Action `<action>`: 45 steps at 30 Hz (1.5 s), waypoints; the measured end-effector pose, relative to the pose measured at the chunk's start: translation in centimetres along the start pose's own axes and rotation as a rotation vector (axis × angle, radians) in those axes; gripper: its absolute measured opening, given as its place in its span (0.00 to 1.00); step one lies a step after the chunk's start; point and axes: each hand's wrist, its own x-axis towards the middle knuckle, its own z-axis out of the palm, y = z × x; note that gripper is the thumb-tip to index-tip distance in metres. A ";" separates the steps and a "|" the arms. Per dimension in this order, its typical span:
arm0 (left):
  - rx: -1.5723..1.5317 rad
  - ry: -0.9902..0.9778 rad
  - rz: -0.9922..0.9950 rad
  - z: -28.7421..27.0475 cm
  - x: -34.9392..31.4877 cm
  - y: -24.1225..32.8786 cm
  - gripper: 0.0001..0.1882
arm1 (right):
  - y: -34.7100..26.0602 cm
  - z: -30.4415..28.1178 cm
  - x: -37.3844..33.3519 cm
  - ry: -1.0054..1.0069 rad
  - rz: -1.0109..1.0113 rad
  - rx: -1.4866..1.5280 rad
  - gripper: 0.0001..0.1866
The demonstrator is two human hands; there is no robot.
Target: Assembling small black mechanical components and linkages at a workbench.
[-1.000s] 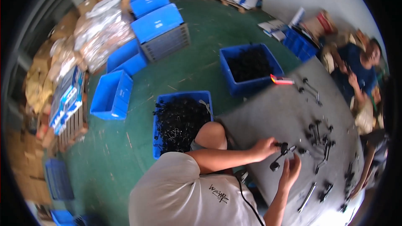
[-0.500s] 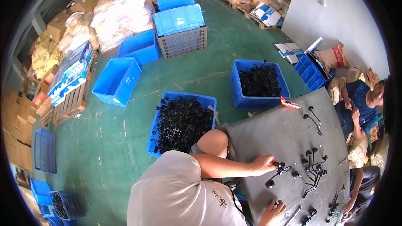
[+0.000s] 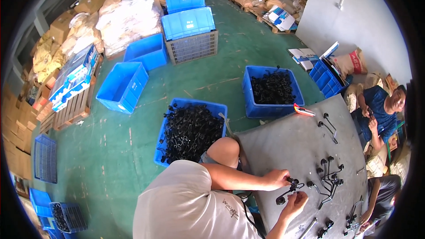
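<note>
My left hand [image 3: 277,179] is closed on a black link rod [image 3: 291,190] with round black ends, held just over the near part of the grey table [image 3: 274,146]. Close beside it, my right hand [image 3: 295,203] has its fingers pinched together near the rod's lower end. Whatever sits between those fingertips is too small to make out. A cluster of similar black link rods [image 3: 328,181] lies on the table to the right of both hands. Another pair of rods [image 3: 330,128] rests toward the far end.
Two blue crates, one beside my knee [image 3: 190,132] and one beyond the table [image 3: 272,90], hold heaps of black rods. A red-handled cutter [image 3: 304,110] lies on the table's far edge. A seated co-worker [image 3: 380,110] handles a small dark part at right; another person's arm [image 3: 372,203] reaches the table.
My right hand has moved up to the rod in my left hand, and its fingers have closed. The left hand keeps its hold, with the rod shifted slightly lower.
</note>
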 end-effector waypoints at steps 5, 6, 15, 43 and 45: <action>-0.041 0.007 -0.018 -0.6 -0.3 0.5 0.20 | -1.0 0.6 0.4 -0.075 -0.046 -0.116 0.06; -0.001 0.003 -0.008 -0.8 -0.3 0.6 0.20 | -1.0 0.6 0.4 -0.104 -0.039 -0.163 0.05; 0.056 -0.016 0.013 -0.7 -0.3 0.4 0.20 | -1.5 -0.5 -0.2 -0.131 -0.242 -0.429 0.06; 0.045 -0.087 0.034 -1.2 -0.5 0.5 0.19 | 0.6 -1.3 0.2 -0.251 -0.325 -0.323 0.03; 0.045 -0.085 0.038 -1.1 -0.5 0.6 0.19 | 0.2 -1.0 0.1 -0.232 -0.108 -0.227 0.02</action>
